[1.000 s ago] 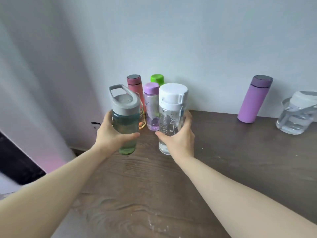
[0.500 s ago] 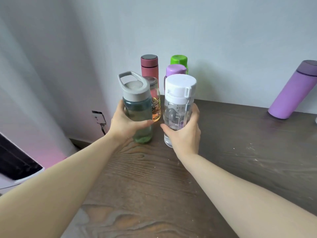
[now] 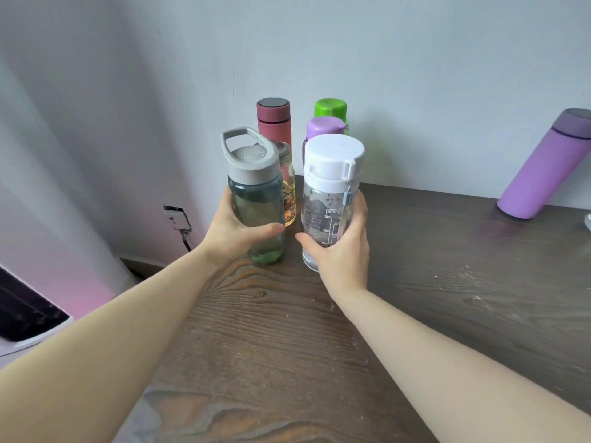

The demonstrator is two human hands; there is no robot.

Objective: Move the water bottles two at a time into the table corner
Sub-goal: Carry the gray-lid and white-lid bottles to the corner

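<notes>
My left hand [image 3: 235,233] grips a green-tinted bottle [image 3: 256,199] with a grey loop lid, its base down on the dark wooden table [image 3: 447,282] near the left edge. My right hand [image 3: 343,247] grips a clear bottle [image 3: 329,193] with a white cap, upright beside it, base at the tabletop. Behind them, in the corner by the wall, stand a pink flask [image 3: 274,121], a small orange-tinted bottle [image 3: 287,193], a purple-capped bottle [image 3: 324,126] and a green-capped bottle [image 3: 330,107], all partly hidden.
A purple flask [image 3: 547,164] stands at the back right against the wall. The table's left edge drops off beside my left hand; below it are a wall socket [image 3: 174,215] with a cable and a white appliance [image 3: 28,318].
Both hands carried their bottles forward and down toward the corner group; the green-tinted bottle now rests on the table. The view shifted left, so the purple flask sits further right.
</notes>
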